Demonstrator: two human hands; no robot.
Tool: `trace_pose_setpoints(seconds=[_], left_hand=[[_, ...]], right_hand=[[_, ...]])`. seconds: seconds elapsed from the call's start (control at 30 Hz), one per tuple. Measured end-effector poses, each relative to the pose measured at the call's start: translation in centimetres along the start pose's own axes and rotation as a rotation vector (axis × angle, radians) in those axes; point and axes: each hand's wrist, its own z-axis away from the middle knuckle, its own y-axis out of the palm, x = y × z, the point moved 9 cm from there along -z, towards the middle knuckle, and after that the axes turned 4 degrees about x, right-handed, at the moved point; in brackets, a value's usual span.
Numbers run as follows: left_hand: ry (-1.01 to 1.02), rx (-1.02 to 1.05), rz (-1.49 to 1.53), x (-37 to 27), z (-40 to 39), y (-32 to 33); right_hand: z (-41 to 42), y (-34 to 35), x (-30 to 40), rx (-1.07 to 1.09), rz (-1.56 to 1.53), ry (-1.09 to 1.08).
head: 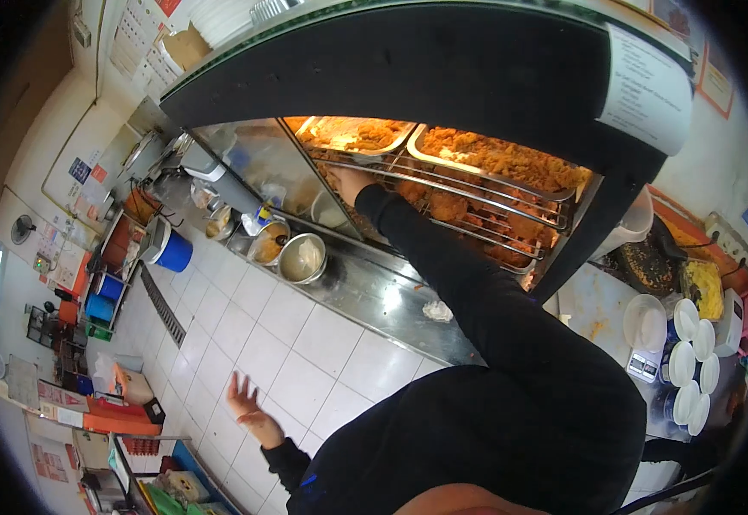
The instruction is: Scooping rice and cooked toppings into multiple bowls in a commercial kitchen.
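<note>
My right hand (348,183) reaches into a lit food warmer cabinet (380,80), beside the wire rack (470,193). Its fingers are partly hidden, so whether it holds anything is unclear. On the rack's upper level stand metal trays of fried food (493,151); larger fried pieces (448,205) lie on the level below. My left hand (255,412) hangs over the tiled floor, palm up, with fingers apart and nothing in it. Between the hands, a steel counter (374,283) carries a metal bowl with a pale mixture (302,259) and a bowl of orange-brown contents (269,243).
A glass panel (283,167) stands left of my right forearm. On the right, a worktop holds a digital scale (643,365) and several lidded tubs (681,364). A crumpled white item (437,311) lies on the steel counter. A blue bucket (174,251) stands on the floor.
</note>
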Motion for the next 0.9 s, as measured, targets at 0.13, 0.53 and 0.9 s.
trace_pose_setpoints(seconds=[0.13, 0.53, 0.9], left_hand=[[-0.123, 0.062, 0.098, 2.7, 1.6, 3.2], [-0.216, 0.078, 0.193, 3.1, 1.9, 6.4], [-0.27, 0.116, 0.265, 4.4, 5.1, 5.9]], right_hand=[[0.2, 5.2, -4.3, 0.416, 0.262, 0.291], [-4.1, 9.0, -7.6, 0.249, 0.338, -0.039], [1.5, 1.2, -0.1, 0.808, 0.607, 0.396]])
